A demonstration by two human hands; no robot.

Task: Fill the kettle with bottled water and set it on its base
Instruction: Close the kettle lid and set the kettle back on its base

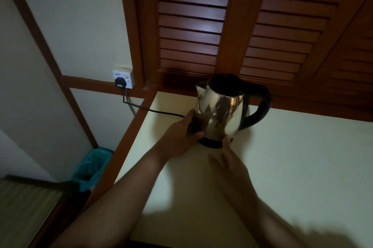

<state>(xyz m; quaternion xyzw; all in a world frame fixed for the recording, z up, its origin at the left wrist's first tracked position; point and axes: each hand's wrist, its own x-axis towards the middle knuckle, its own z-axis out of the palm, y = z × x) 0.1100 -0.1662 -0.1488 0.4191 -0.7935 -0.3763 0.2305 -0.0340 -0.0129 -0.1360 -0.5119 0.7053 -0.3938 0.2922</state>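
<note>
The kettle [222,110], shiny steel with a black handle on its right, stands on its black base [212,143] near the far left corner of the table [292,163]. Its spout points left. The top is too dark to tell whether the lid is down.

The left hand [181,133] cups the kettle's lower left side, fingers curved round the steel and thumb pressed against the front just above the base. The right hand [230,165] lies flat and relaxed in front, fingers straight and spread, with 1 fingertip touching the base's front edge.

A black cord [157,111] runs from the base over the table's left edge to a plug [120,82] in a white wall socket [127,77]. Behind the kettle are 2 louvred wooden doors [191,25]. A teal bin [91,167] sits on the floor left of the table.
</note>
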